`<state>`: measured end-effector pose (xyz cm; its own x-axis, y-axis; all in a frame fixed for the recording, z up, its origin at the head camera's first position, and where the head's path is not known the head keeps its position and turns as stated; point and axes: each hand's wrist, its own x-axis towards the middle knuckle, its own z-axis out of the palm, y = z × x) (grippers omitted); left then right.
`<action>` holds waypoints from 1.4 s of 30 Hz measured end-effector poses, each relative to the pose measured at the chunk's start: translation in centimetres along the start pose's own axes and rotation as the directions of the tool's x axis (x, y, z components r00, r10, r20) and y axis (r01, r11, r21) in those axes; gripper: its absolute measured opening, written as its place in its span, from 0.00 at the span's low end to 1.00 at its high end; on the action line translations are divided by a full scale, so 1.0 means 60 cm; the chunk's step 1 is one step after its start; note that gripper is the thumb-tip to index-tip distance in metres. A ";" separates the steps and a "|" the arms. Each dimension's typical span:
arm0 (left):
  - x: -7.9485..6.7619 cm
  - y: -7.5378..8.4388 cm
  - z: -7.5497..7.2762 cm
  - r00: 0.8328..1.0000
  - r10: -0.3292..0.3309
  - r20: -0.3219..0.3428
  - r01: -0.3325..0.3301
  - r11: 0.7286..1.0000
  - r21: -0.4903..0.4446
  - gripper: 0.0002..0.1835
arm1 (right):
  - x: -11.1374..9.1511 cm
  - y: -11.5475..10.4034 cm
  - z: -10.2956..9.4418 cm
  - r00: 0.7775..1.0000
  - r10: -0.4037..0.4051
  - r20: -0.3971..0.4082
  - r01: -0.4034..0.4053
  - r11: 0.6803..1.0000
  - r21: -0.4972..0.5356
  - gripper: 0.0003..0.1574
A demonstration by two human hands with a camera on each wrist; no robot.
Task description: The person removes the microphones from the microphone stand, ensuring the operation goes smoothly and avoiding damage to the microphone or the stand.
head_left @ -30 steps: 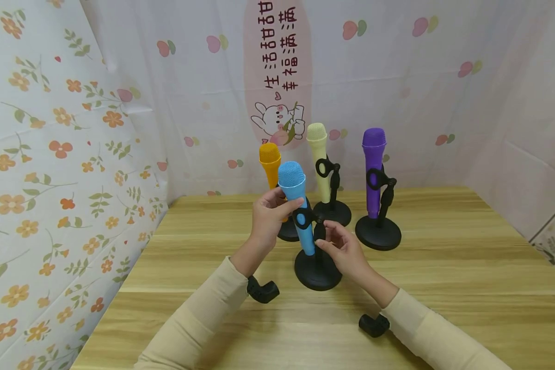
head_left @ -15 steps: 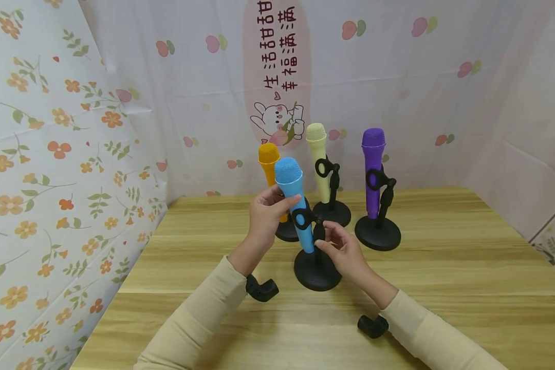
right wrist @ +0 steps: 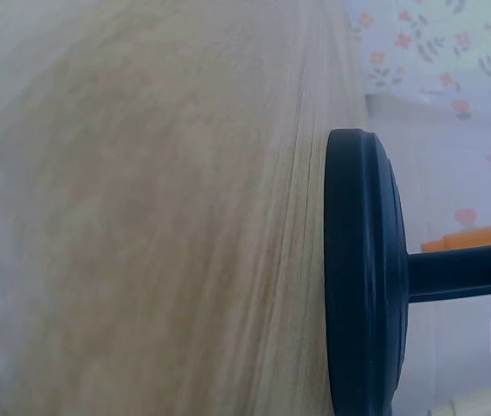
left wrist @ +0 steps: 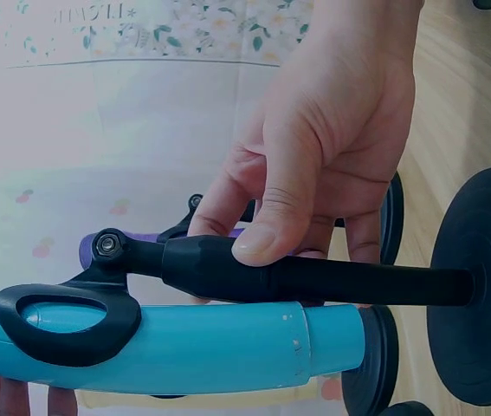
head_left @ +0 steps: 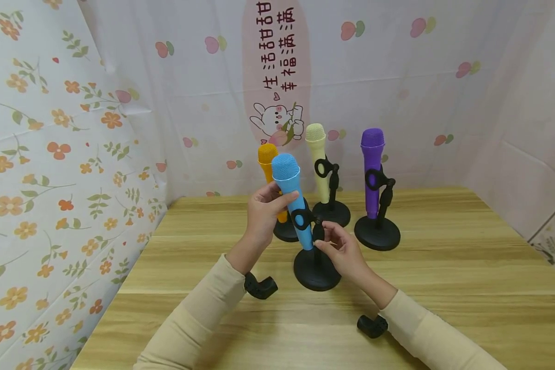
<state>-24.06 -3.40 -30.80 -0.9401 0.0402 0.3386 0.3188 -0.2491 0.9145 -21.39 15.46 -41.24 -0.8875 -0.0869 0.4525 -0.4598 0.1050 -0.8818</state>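
My left hand holds a light blue microphone just below its mesh head. The microphone leans to the left and passes through the ring clip of a black stand, its tail end jutting out below the ring in the left wrist view. Thumb and fingers of my right hand pinch the stand's post. The stand's round base sits on the table. In the left wrist view only a few left fingers show, behind the microphone.
Behind the blue one stand an orange microphone, a pale yellow microphone and a purple microphone, each with a black stand. Printed cloth hangs behind the wooden table. Black curved pieces stick out by both wrists.
My left hand has drawn the blue microphone up and to the left, so it has slid further up through the ring. The right hand and the stand stay almost where they were.
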 end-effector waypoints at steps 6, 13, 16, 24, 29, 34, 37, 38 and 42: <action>0.003 0.003 -0.001 1.000 0.003 0.000 -0.003 1.000 -0.029 0.18 | 0.000 0.002 0.001 1.000 0.011 -0.009 -0.011 1.000 -0.009 0.22; 0.005 0.014 -0.002 1.000 0.004 -0.009 -0.004 0.999 -0.051 0.18 | 0.001 0.000 0.003 0.999 0.028 -0.015 -0.028 0.999 -0.017 0.23; 0.007 0.018 -0.003 1.000 0.006 -0.023 -0.007 0.998 -0.063 0.18 | 0.001 0.001 0.002 1.000 0.029 -0.011 -0.029 0.999 -0.018 0.22; 0.012 0.024 -0.004 0.999 0.002 -0.043 -0.006 0.997 -0.074 0.21 | 0.001 -0.001 -0.001 0.999 0.034 -0.009 -0.034 0.999 -0.001 0.23; 0.011 0.026 -0.006 0.998 0.002 -0.059 -0.007 0.997 -0.081 0.21 | 0.002 -0.002 0.001 0.999 0.046 0.002 -0.046 0.999 0.008 0.23; 0.012 0.027 -0.008 0.998 0.011 -0.058 -0.016 0.997 -0.081 0.22 | 0.002 0.001 0.002 0.998 0.055 0.006 -0.055 0.998 -0.007 0.23; 0.013 0.027 -0.010 0.998 0.015 -0.054 -0.020 0.996 -0.087 0.22 | 0.002 0.001 0.002 0.998 0.056 0.009 -0.056 0.998 -0.006 0.23; 0.013 0.028 -0.010 0.998 0.017 -0.055 -0.023 0.995 -0.093 0.22 | 0.002 0.001 0.001 0.998 0.055 0.010 -0.055 0.998 -0.005 0.23; 0.012 0.030 -0.011 0.998 0.025 -0.059 -0.031 0.993 -0.116 0.21 | 0.003 0.001 0.001 0.999 0.051 0.009 -0.051 0.999 -0.001 0.23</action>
<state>-24.27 -4.47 -29.06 -0.9374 -0.0231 0.3475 0.3320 -0.3608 0.8716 -21.56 15.39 -41.23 -0.9096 -0.0908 0.4054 -0.4138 0.1108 -0.9036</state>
